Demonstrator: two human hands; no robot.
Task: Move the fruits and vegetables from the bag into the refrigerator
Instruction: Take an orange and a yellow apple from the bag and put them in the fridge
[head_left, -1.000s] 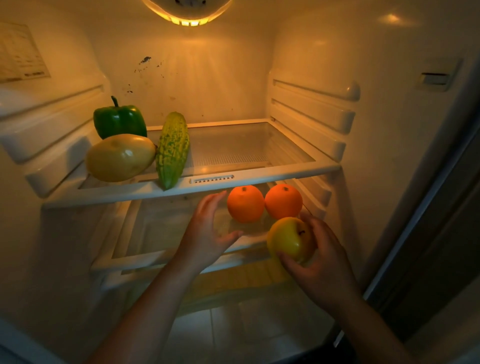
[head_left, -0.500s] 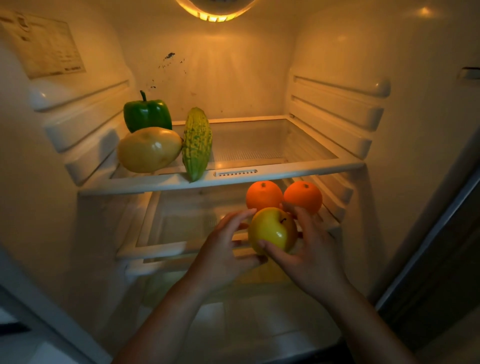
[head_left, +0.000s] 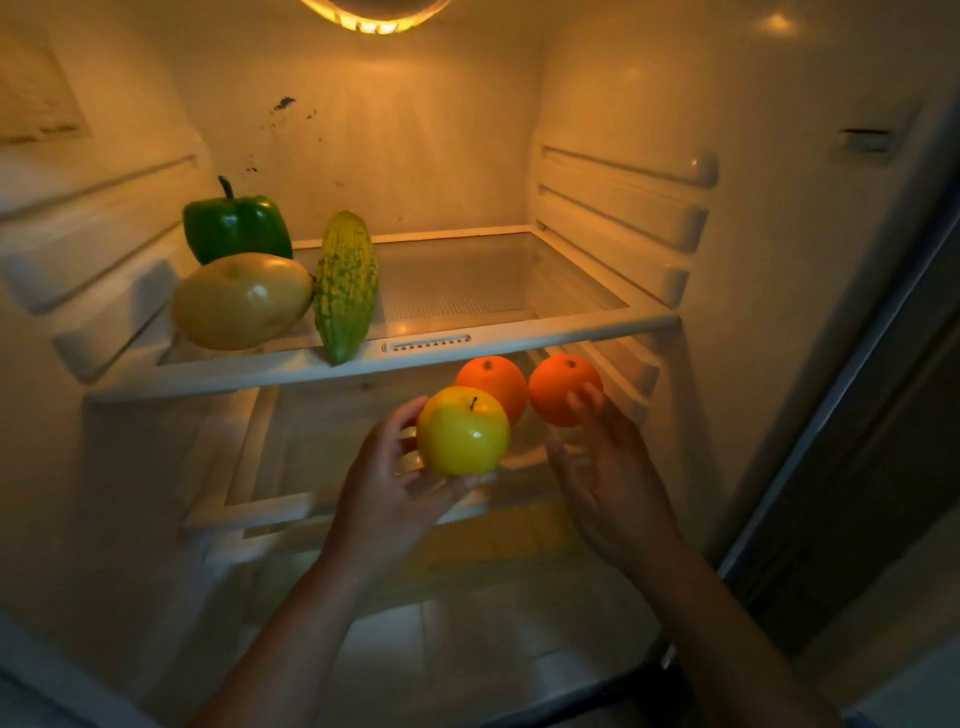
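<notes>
The left hand (head_left: 384, 488) cups a smooth, glossy yellow apple (head_left: 462, 436), thumb and fingers curled round it, at the near edge of the lower shelf (head_left: 260, 509) in the refrigerator (head_left: 779, 260). The right hand (head_left: 608, 467) is spread and holds nothing. Its fingertips overlap the right orange (head_left: 558, 387), but I cannot tell if they touch. The left orange (head_left: 493, 382) sits just beside that one, behind the apple. On the left of the upper shelf (head_left: 493, 343) lie a green pepper (head_left: 236, 226), an oval mango (head_left: 241, 301) and a bumpy gourd (head_left: 345, 286) with its tip on the white front rim. Ribbed glass shows across the right half.

A lit lamp (head_left: 374, 18) glows above scattered dark specks (head_left: 284, 103).
</notes>
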